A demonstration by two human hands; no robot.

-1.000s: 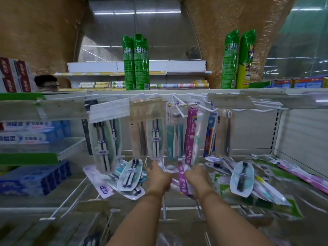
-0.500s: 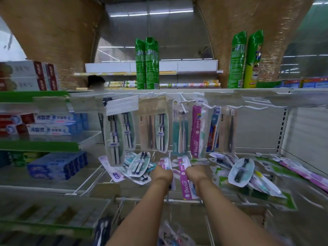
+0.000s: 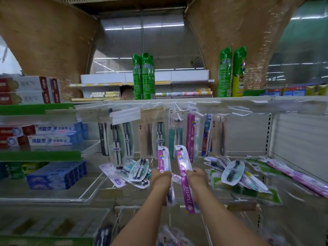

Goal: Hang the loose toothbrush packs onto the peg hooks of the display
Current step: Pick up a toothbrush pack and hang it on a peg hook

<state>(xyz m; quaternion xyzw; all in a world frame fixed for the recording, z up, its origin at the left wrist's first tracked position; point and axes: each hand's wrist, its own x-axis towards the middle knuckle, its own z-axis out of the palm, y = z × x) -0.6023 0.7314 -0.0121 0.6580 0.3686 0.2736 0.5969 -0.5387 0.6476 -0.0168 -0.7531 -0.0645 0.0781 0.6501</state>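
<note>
My left hand [image 3: 160,178] grips a pink toothbrush pack [image 3: 163,161] upright, below the peg row. My right hand [image 3: 196,176] grips a second pink "Doctor" pack [image 3: 184,178], tilted a little, its lower end hanging past my wrist. Both packs sit side by side just under the hanging packs. White peg hooks [image 3: 179,110] stick out from the top rail; a matching pink "Doctor" pack [image 3: 191,137] hangs there. Loose packs lie in a pile on the shelf at left [image 3: 136,172] and at right [image 3: 232,172].
Toothpaste boxes [image 3: 51,134] fill the shelves at left. Green spray cans [image 3: 143,77] stand on top of the display. Long pink packs [image 3: 298,176] lie along the right wall. Bare pegs [image 3: 239,112] stick out at the upper right. A person's head [image 3: 126,92] shows behind the display.
Both hands have lifted out of the loose pile, each bringing a pink pack up and upright. The camera view has tilted and shifted right.
</note>
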